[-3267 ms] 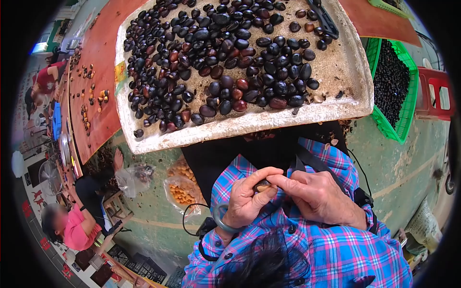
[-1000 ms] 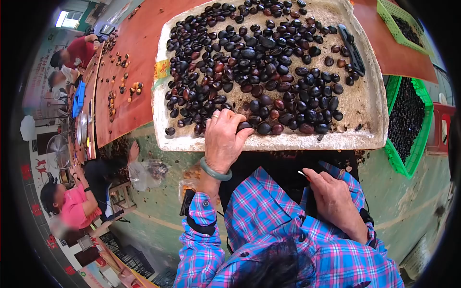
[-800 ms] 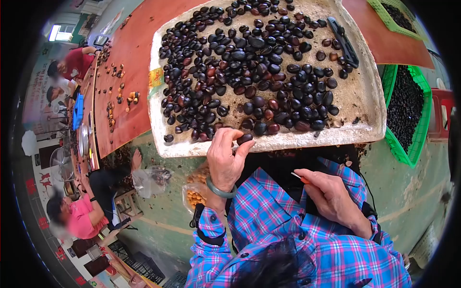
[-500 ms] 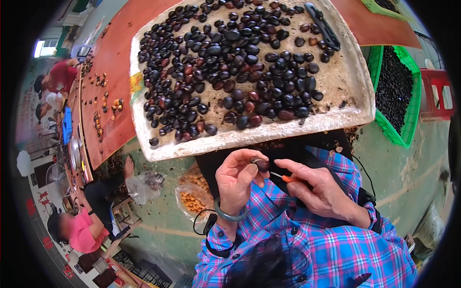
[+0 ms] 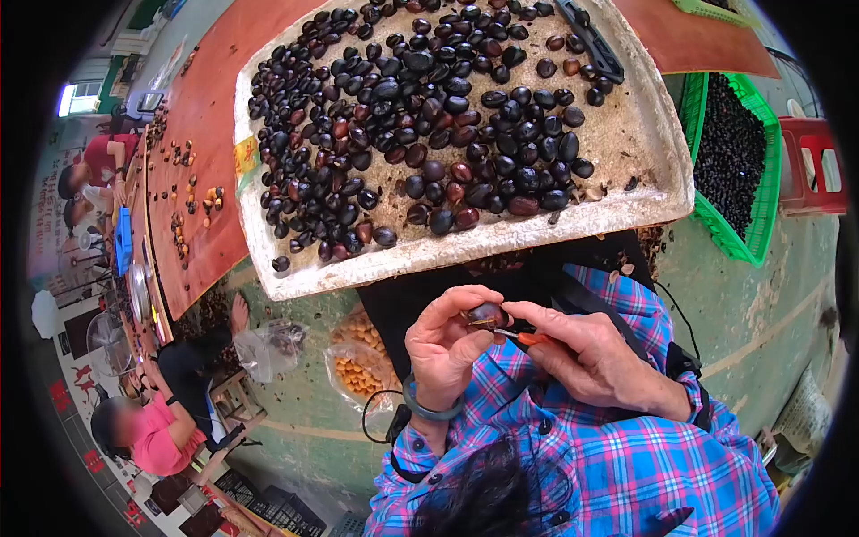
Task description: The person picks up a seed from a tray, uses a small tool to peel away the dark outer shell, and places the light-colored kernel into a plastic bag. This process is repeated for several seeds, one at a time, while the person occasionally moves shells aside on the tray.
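Note:
Between the thumb and fingers of my left hand [image 5: 446, 351] is a dark brown, glossy nut [image 5: 485, 314]. My right hand [image 5: 595, 356] grips a small knife [image 5: 530, 338] with an orange handle; most of the handle is hidden in the fingers. Its short metal blade touches the lower right side of the nut, and my right index fingertip lies close beside the nut. Just beyond my hands, a white foam tray [image 5: 465, 254] carries many dark nuts, loosely spread. A black tool, perhaps a box cutter [image 5: 591, 40], rests at the tray's upper right.
At right stand a green basket [image 5: 759, 234] full of dark nuts and a red stool [image 5: 811, 170]. Bags of peeled yellow-orange kernels [image 5: 360, 374] sit on the floor at left. A person in pink [image 5: 161, 434] is seated beside the red table [image 5: 204, 116]; others are farther back.
The knife blade has come against the nut, and my right hand has moved left towards my left hand. The nut has been turned in my left fingers. The view has shifted slightly.

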A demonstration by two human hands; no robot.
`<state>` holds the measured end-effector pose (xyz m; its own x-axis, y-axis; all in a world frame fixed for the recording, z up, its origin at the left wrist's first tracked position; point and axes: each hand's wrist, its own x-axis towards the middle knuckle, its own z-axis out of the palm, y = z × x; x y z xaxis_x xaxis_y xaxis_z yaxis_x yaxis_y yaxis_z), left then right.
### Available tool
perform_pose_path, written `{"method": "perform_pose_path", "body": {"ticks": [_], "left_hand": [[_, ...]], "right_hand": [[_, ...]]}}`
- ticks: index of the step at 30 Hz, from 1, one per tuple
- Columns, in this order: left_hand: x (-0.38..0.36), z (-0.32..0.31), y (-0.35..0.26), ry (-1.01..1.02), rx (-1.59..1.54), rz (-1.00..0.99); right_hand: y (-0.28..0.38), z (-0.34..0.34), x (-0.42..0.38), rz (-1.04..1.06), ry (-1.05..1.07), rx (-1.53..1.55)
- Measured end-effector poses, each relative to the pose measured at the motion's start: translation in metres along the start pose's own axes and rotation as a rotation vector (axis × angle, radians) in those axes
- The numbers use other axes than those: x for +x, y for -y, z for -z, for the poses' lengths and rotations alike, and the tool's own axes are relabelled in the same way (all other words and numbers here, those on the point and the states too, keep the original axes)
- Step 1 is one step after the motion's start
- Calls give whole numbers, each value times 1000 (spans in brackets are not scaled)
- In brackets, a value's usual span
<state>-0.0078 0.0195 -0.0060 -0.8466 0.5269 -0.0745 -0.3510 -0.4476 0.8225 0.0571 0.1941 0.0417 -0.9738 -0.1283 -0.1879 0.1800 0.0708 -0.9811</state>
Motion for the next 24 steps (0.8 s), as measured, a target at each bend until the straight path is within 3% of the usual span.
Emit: {"method": "perform_pose_path", "body": {"ticks": [10, 21, 24], "left_hand": [[-2, 3, 1, 20, 83, 1], [-2, 0, 2, 47, 162, -86], [-5, -7, 5, -52, 286, -132]], "right_hand": [[-3, 0, 0, -1, -24, -4], [-11, -2, 1, 146, -74, -184], [-11, -4, 0, 134, -71, -292]]}}
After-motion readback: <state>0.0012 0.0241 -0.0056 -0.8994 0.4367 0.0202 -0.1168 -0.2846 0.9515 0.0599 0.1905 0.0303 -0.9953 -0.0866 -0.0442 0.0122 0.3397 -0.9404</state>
